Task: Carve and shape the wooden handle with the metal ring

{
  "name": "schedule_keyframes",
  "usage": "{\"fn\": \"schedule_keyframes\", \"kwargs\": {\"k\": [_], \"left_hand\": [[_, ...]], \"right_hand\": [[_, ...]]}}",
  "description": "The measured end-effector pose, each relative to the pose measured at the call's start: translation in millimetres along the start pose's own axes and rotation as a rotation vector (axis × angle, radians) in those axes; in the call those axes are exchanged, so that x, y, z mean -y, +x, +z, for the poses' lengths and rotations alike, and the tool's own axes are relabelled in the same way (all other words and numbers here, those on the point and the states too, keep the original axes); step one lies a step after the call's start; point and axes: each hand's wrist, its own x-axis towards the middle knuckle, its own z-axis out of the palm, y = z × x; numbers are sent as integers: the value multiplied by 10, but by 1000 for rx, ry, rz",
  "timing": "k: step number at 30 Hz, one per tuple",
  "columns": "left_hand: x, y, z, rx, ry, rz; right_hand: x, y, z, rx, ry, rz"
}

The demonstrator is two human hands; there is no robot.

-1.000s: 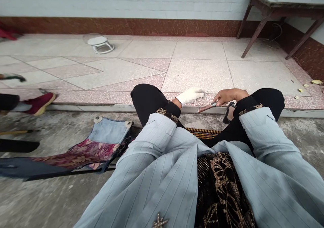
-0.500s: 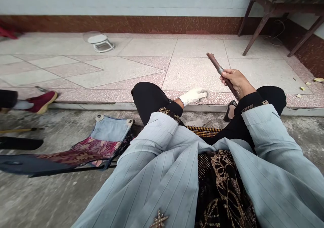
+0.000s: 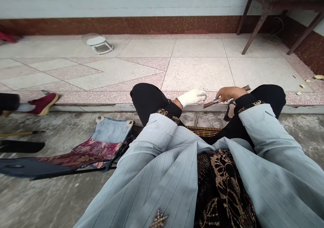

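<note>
I sit with my knees up at the edge of a tiled step (image 3: 141, 107). My left hand (image 3: 192, 96), in a white glove, rests closed on the step edge; what it holds, if anything, is hidden. My right hand (image 3: 229, 93) is bare and grips a dark brown wooden-handled tool (image 3: 211, 102) with a metal band, lying nearly level and pointing left at the gloved hand. A small piece (image 3: 196, 121) is in the air or on the ground between my legs, above a woven mat (image 3: 205, 131).
A folding stool with patchwork cloth seat (image 3: 101, 143) lies to my left on the concrete. Another person's red shoe (image 3: 42, 103) is at the far left. A white footed stand (image 3: 99, 44) sits on the tiles; a wooden table (image 3: 283, 5) stands at the back right.
My right hand swung the tool up half a second ago and has now brought it down again to the gloved left hand. A small piece now shows between my legs.
</note>
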Motion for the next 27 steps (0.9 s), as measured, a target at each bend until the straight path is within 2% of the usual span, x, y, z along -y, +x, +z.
{"fn": "schedule_keyframes", "kwargs": {"k": [3, 5, 7, 9, 13, 16, 19, 21, 24, 27], "left_hand": [[31, 10, -58, -83, 85, -58], [35, 2, -86, -122, 62, -84], [13, -13, -93, -140, -41, -113], [-28, -28, -76, -141, -184, -131], [-96, -37, 3, -136, -374, -140], [-90, -25, 58, -91, -284, -101], [-65, -14, 90, 18, -112, 6], [-67, -17, 90, 51, -65, 70], [-110, -44, 49, 12, -90, 78], [-154, -79, -23, -59, -126, 29]], "right_hand": [[32, -73, -37, 281, 171, -118], [72, -169, -110, 305, 336, -275], [115, -278, -195, 134, 500, -363], [151, -363, -262, -89, 661, -364], [169, -360, -310, -491, 928, -265], [115, -240, -294, -664, 1032, -139], [32, -113, -259, -708, 924, 7], [-8, -51, -233, -709, 678, 128], [-18, -1, -196, -670, 235, 245], [14, 26, -153, -533, -34, 231]]}}
